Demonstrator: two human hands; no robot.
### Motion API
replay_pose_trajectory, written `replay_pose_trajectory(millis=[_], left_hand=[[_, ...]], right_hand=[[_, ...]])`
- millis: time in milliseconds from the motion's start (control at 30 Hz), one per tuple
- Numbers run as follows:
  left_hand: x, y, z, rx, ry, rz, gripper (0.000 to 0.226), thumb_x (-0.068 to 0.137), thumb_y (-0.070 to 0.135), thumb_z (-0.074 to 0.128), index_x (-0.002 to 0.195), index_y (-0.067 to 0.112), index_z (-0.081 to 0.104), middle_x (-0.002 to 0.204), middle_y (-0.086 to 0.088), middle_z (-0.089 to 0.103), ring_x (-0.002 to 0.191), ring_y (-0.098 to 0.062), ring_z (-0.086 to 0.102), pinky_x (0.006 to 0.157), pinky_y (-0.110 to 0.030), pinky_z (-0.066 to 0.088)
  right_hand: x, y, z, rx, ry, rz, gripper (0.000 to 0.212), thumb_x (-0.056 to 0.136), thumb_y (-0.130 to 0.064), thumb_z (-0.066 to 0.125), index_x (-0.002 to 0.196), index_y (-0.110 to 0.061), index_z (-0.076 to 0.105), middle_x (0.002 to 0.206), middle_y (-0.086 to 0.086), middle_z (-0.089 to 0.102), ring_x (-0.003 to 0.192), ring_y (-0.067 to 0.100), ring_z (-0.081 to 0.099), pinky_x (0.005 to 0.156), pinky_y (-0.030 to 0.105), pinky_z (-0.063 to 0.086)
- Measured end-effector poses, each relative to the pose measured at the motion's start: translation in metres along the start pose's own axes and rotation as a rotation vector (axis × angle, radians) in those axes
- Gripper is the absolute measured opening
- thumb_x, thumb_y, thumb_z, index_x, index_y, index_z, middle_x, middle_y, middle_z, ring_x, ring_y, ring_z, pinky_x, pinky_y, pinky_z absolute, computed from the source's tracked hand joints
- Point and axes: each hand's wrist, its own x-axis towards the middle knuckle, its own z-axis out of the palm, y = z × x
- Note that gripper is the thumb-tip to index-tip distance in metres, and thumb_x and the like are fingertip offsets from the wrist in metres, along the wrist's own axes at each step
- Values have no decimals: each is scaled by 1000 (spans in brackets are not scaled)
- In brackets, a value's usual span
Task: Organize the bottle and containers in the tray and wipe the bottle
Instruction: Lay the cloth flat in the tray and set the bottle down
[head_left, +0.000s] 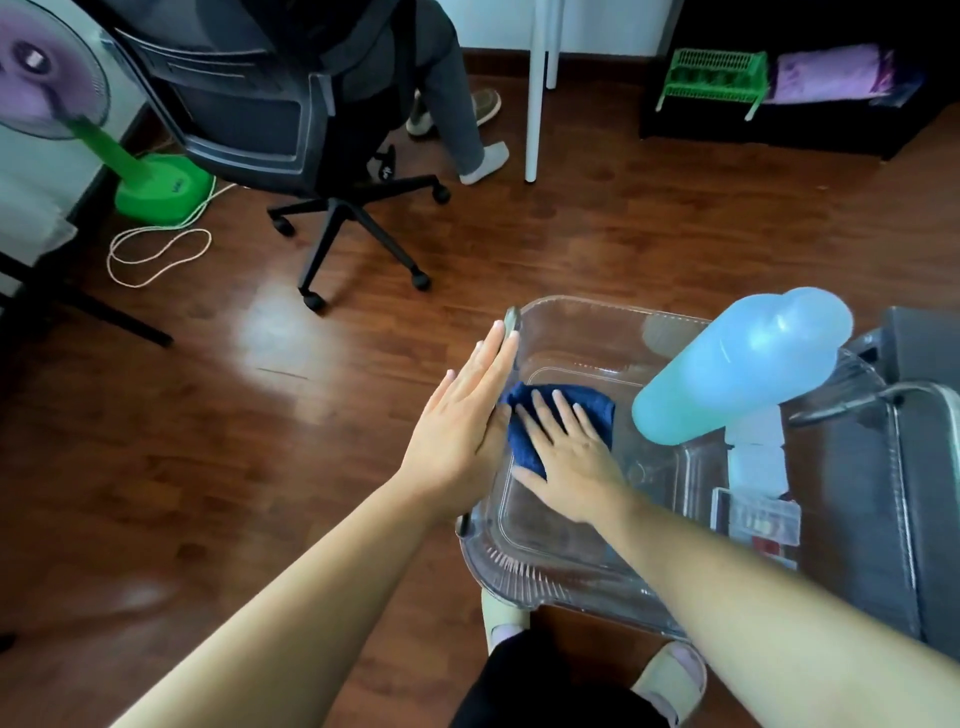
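Note:
A clear plastic tray (582, 322) sits in front of me at knee height. Inside it lies a dark blue cloth (524, 441), with my right hand (566, 457) pressed flat on top of it, fingers spread. My left hand (462, 415) rests flat and open against the tray's left rim from outside. A pale blue bottle (737, 364) stands at the tray's right side, looming tall toward the camera. Small clear containers (756, 499) with white and red contents sit to the right of the tray, below the bottle.
A grey surface with a metal rail (893, 441) holds the tray on the right. On the wood floor: a black office chair (322, 171) with a seated person, a green fan (150, 182) with a looped cord, a white table leg (535, 104), and a green rack (711, 78).

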Motion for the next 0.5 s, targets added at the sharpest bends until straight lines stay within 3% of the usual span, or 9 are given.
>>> replay_pose_trajectory(millis=[67, 167, 267, 367, 500], left_hand=[[-1, 2, -1, 13, -5, -2, 65, 97, 11, 30, 151, 37, 4, 158, 21, -6, 144, 4, -6, 118, -28, -1], [-1, 6, -2, 11, -15, -10, 64, 93, 19, 24, 151, 38, 3, 157, 22, -6, 144, 4, -7, 117, -27, -2], [-2, 4, 0, -7, 0, -7, 63, 93, 20, 26, 151, 35, 6, 157, 21, -4, 144, 4, -4, 118, -30, 1], [-1, 0, 2, -7, 10, 2, 64, 97, 13, 34, 151, 35, 7, 157, 20, -3, 144, 3, -2, 119, -32, 3], [3, -3, 2, -8, 30, 5, 64, 98, 13, 34, 151, 37, 9, 157, 21, -1, 145, 3, 0, 117, -29, 1]], right_hand=[[-34, -6, 11, 36, -23, -129, 75, 90, -65, 19, 151, -24, 4, 159, 0, 0, 148, 27, -1, 114, 44, -12], [-69, -4, 23, 25, -30, -191, 72, 91, -63, 24, 151, -25, 15, 157, -2, 12, 146, 24, 10, 114, 51, 2], [-55, 5, 18, 50, 29, 13, 75, 92, -63, 18, 151, -19, 8, 159, 2, 9, 147, 27, 11, 117, 45, 0], [2, 9, 2, 102, 101, 261, 76, 94, -58, 25, 151, -10, 9, 160, 11, 10, 147, 32, 10, 119, 44, 3], [41, 12, -8, 108, 56, 231, 72, 94, -58, 24, 151, -17, 7, 161, 6, 6, 148, 30, 2, 119, 45, 1]])
